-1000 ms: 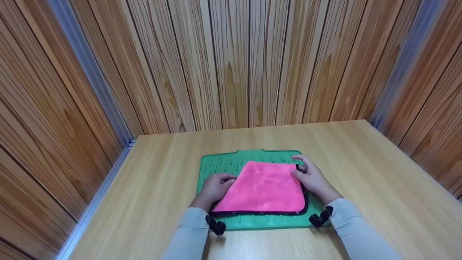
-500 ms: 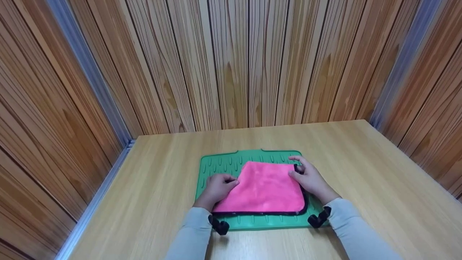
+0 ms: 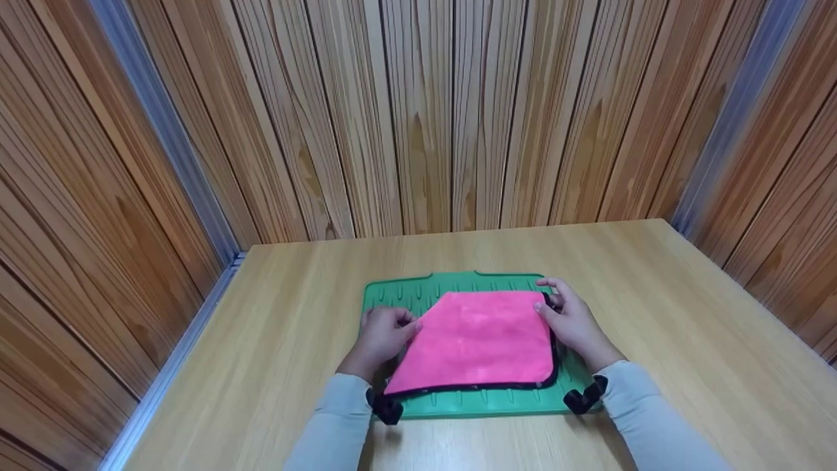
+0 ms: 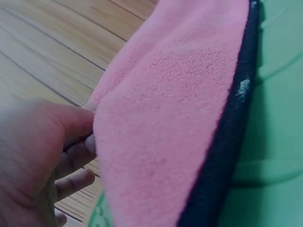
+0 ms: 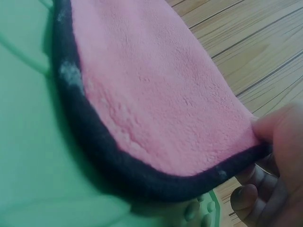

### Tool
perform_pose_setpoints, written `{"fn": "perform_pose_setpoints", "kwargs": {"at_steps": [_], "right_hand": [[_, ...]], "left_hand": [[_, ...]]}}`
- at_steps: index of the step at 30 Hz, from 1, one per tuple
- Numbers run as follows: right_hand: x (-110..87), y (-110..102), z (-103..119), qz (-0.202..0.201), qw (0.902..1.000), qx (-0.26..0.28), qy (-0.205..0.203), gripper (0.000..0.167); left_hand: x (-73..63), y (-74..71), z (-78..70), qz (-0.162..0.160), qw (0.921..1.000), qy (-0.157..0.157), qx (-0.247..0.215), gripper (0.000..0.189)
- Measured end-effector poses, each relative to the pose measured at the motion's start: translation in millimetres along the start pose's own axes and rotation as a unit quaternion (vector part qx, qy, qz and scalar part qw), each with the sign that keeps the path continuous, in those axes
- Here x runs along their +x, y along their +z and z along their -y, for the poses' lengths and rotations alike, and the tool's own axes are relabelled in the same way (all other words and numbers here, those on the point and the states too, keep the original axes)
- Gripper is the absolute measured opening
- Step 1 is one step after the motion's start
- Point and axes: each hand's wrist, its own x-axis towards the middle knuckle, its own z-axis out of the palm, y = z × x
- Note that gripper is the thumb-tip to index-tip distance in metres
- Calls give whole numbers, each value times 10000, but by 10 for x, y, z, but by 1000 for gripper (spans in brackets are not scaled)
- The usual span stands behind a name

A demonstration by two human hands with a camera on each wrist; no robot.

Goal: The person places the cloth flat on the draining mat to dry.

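A pink fleecy cloth (image 3: 484, 340) with a dark border lies folded over a green ridged mat (image 3: 458, 281). My left hand (image 3: 381, 333) pinches the cloth's left folded edge between thumb and fingers. In the left wrist view, the thumb of the left hand (image 4: 42, 146) presses on the pink side and the other fingers are partly behind it. My right hand (image 3: 572, 320) pinches the far right corner, its index finger reaching past the edge. The right wrist view has the right hand (image 5: 279, 156) gripping the dark-bordered corner, raised off the mat.
The mat sits near the front of a light wood table (image 3: 301, 294). Wood-panelled walls (image 3: 418, 118) stand behind and on both sides, with metal strips in the corners. A black wrist mount (image 3: 387, 409) hangs under each sleeve.
My left hand has shifted left with the cloth's folded edge, drawing it out. My right hand has moved slightly right with its corner, and the cloth looks wider and flatter.
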Motion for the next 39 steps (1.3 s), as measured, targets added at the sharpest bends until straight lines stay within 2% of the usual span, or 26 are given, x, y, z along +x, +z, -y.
{"fn": "perform_pose_setpoints", "kwargs": {"at_steps": [7, 10, 13, 18, 21, 24, 28, 35, 39], "right_hand": [[3, 34, 14, 77, 9996, 255, -52, 49], [13, 70, 38, 148, 9987, 456, 174, 47], [25, 96, 59, 198, 9965, 654, 484, 46], [28, 89, 60, 288, 9861, 1226, 1087, 48], [11, 71, 38, 291, 9802, 1489, 1271, 51], [1, 61, 10, 302, 9818, 1395, 1256, 52], [9, 56, -8, 417, 9857, 1133, 1173, 52], [5, 76, -29, 655, 9864, 986, 1142, 53], [-1, 114, -26, 567, 9891, 751, 1131, 50]], "left_hand": [[-31, -2, 10, 313, 9978, -165, -565, 16], [-25, 24, 35, 483, 9946, -145, -904, 19], [-6, 52, 52, 580, 9932, -73, -1007, 24], [45, 117, 58, 577, 9963, 177, -608, 27], [76, 157, 52, 482, 9977, 330, -341, 25], [84, 185, 35, 404, 9984, 318, -214, 23], [133, 218, 51, 342, 9984, 454, 20, 21], [463, 399, 360, 121, 9922, 1053, 661, 20], [503, 442, 413, 61, 9879, 1310, 824, 18]]}}
